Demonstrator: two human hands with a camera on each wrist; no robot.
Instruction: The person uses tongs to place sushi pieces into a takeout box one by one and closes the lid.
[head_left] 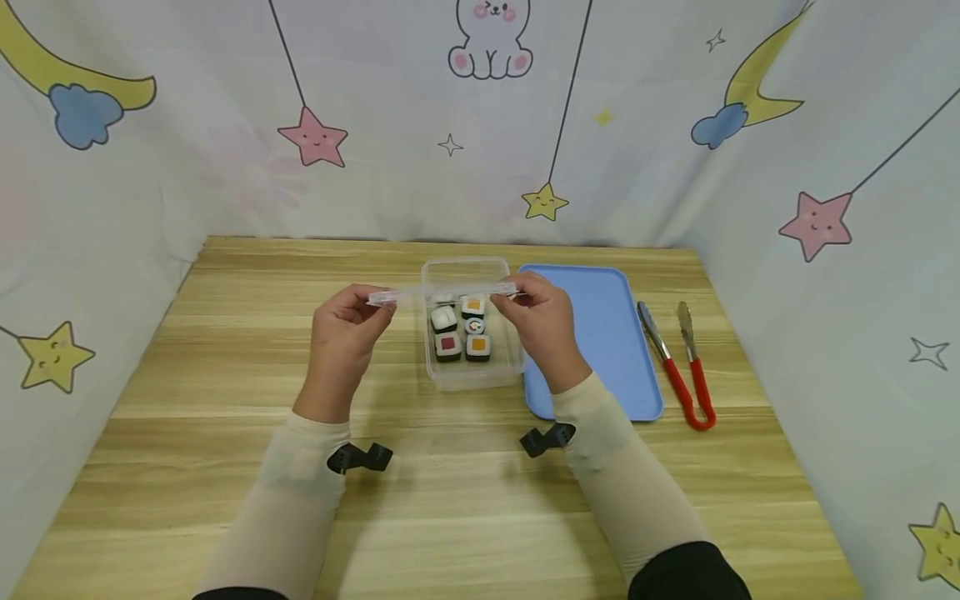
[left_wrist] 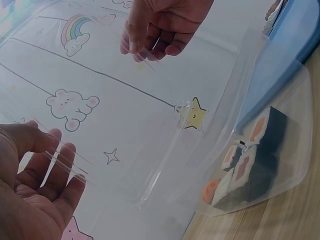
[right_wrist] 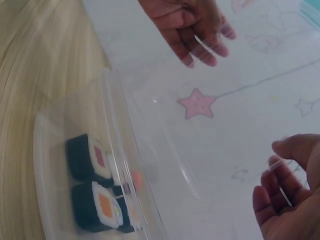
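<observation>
Both hands hold a clear plastic lid (head_left: 450,292) by its opposite ends, raised over a clear plastic box (head_left: 474,381). My left hand (head_left: 347,346) pinches the left end between thumb and fingers. At the right end, my right hand (head_left: 543,325) pinches it likewise. Inside the box lie several sushi pieces (head_left: 447,346), black-wrapped and white, some with orange or dark red centres. The left wrist view shows the lid (left_wrist: 165,165) nearly edge-up, apart from the box, with sushi (left_wrist: 270,132) seen through the box wall.
A blue tray (head_left: 600,333) lies right of the box, partly behind my right hand. Farther right are tongs with red handles (head_left: 701,392), spread apart. A printed curtain (head_left: 390,183) closes off the back of the wooden table (head_left: 247,333) and both sides.
</observation>
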